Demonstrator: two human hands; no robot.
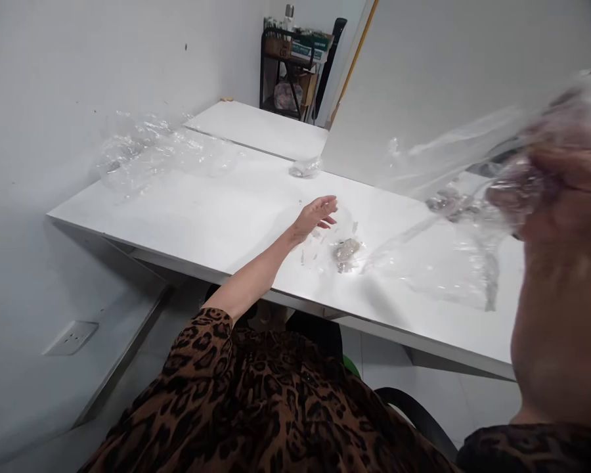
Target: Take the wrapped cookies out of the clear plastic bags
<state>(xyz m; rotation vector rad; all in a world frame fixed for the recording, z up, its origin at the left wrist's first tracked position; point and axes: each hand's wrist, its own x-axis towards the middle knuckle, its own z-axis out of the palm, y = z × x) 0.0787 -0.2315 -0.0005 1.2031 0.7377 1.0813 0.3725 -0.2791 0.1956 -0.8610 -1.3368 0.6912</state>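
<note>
High at the right and close to the camera, my right hand [574, 180] is closed around clear plastic film [448, 148], which stretches away to the left. Motion smears part of that hand. Over the white table [192, 210] hovers my left hand [316, 215], fingers loosely bent and apart, holding nothing. Just below it lies a small crumpled clear packet [347, 253] with something beige inside; its contents cannot be made out. More clear plastic [443, 269] spreads across the tabletop under my right hand, and whether it joins the held film is unclear.
A heap of clear plastic [162, 154] lies at the table's left end against the wall. Near the back edge sits a small plastic wad [305, 168]. A large pale panel [453, 79] rises behind the table. Beyond stands a black shelf rack [288, 62] with boxes.
</note>
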